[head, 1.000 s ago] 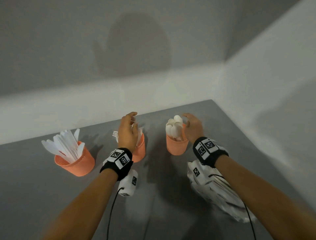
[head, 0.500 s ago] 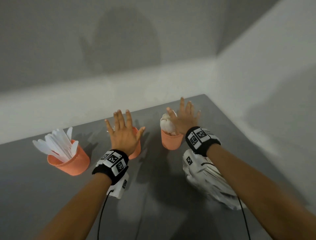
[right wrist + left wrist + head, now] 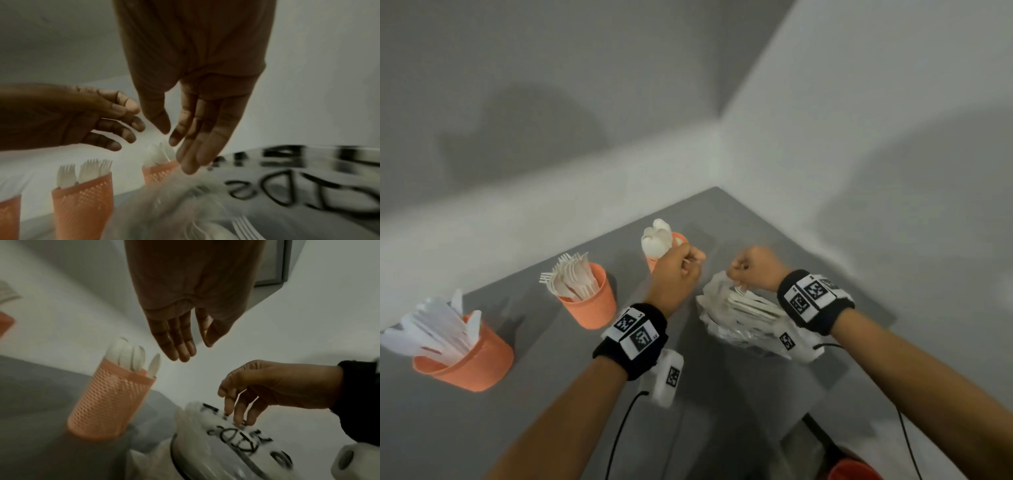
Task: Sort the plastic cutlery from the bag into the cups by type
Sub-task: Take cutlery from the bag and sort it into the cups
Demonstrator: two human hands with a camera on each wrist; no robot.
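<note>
Both hands have dropped from the cups to the bag (image 3: 743, 318)
Left hand (image 3: 676, 274) and right hand (image 3: 755, 269) reach, fingers loosely curled, holding nothing clearly; next, pinch one piece

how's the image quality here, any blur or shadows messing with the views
Head view: soft motion blur, wide-angle bending of the walls, and large shadows of the arms on the wall. Left wrist view: dim, the bag with its lettering smeared, the spoon cup fairly readable. Right wrist view: the bag heavily blurred, the fork cup sharper.
</note>
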